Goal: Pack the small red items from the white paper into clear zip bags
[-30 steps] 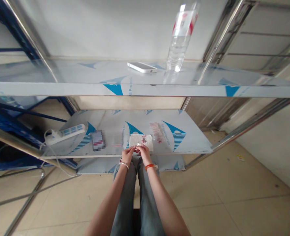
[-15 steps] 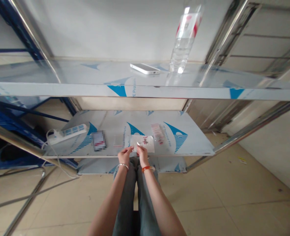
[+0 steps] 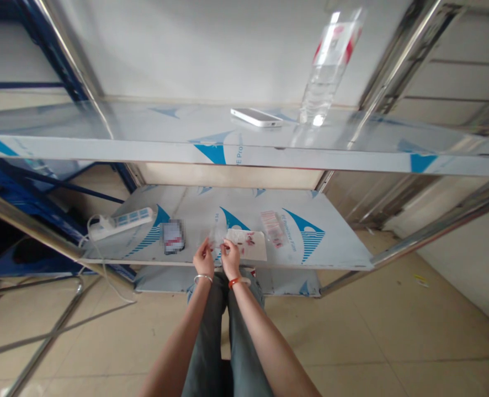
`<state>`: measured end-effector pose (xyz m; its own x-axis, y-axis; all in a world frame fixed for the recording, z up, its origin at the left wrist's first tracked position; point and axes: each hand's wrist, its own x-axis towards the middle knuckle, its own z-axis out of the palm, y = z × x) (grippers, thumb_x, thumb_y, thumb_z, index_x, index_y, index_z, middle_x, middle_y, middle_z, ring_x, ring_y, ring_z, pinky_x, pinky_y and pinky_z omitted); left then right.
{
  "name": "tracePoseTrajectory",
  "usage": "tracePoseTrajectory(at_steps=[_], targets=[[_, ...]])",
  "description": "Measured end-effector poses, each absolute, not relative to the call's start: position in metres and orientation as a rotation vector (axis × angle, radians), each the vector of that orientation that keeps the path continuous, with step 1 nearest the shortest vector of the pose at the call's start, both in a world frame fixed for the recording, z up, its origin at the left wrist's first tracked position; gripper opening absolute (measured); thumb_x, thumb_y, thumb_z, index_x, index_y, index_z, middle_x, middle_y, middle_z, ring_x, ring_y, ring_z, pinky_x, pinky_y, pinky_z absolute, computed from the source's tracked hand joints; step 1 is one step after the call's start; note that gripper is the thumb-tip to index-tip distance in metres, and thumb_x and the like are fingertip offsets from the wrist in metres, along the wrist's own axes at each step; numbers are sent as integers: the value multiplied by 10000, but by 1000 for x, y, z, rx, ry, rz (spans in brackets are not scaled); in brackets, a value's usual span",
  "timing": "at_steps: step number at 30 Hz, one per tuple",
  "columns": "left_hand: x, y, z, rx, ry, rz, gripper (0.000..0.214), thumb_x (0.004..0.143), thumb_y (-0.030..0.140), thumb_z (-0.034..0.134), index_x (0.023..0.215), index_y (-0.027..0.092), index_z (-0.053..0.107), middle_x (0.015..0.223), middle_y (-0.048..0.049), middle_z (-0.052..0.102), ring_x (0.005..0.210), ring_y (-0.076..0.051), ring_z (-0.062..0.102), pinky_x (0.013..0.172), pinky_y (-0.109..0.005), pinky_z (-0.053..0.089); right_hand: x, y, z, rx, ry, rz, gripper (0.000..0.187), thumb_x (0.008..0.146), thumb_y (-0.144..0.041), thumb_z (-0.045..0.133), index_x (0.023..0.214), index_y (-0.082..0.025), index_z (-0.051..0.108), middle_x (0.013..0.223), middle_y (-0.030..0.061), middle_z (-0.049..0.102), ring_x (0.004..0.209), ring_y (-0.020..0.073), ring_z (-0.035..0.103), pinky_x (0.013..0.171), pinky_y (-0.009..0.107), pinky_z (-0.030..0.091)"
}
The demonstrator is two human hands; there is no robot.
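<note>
Over the front edge of the lower shelf (image 3: 335,237), my left hand (image 3: 203,259) and my right hand (image 3: 230,261) are side by side with fingertips pinched. Between and just beyond them is a small clear plastic bag (image 3: 217,234), its upper part standing up from my fingers. Whatever may be inside it is too small to make out. A white sheet (image 3: 259,253) with small dark-red pieces (image 3: 250,239) on it lies just right of my right hand. Farther right rests a clear packet with pink-red stripes (image 3: 272,228).
A pixelated dark-edged item (image 3: 173,237) and a white power strip (image 3: 124,221) with its cable are on the left of the lower shelf. The upper shelf (image 3: 153,146) carries a white phone (image 3: 256,117) and a water bottle (image 3: 329,71), above my hands.
My hands have moved left, off the white sheet, uncovering more of it. The clear plastic bag now shows upright between them. The whole view has shifted slightly.
</note>
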<state>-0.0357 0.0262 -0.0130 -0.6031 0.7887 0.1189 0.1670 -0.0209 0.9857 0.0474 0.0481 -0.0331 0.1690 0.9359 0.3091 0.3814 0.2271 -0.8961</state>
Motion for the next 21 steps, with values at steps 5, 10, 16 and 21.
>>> tracePoseTrajectory(at_steps=[5, 10, 16, 21], targets=[[-41, 39, -15, 862, 1981, 1604, 475, 841, 220, 462, 1295, 92, 507, 1076, -157, 670, 972, -223, 637, 888, -340, 475, 24, 55, -38, -1400, -1547, 611, 323, 835, -185, 465, 1121, -138, 607, 976, 96, 676, 911, 196, 588, 839, 304, 429], [-41, 47, -25, 754, 2043, 1498, 545, 791, 130, 456, 1328, 40, 445, 1299, -199, 531, 1214, -253, 500, 1022, -335, 376, 15, 61, -37, -1512, -1708, 540, 371, 842, -158, 467, 1195, -136, 578, 1024, 106, 670, 958, 219, 561, 875, 323, 390], [-42, 47, -29, 699, 2016, 1446, 606, 723, 68, 431, 1326, 5, 429, 1373, -197, 458, 1310, -244, 389, 1083, -306, 290, 12, 71, -37, -1567, -1814, 549, 376, 857, -161, 460, 1215, -124, 568, 1020, 104, 670, 949, 214, 559, 866, 307, 385], [-43, 48, -32, 734, 1988, 1403, 563, 707, 52, 415, 1261, 77, 507, 1313, -141, 533, 1277, -226, 433, 1070, -316, 309, 9, 74, -35, -1614, -1884, 521, 359, 854, -169, 462, 1190, -146, 587, 954, 96, 673, 904, 211, 562, 825, 305, 385]])
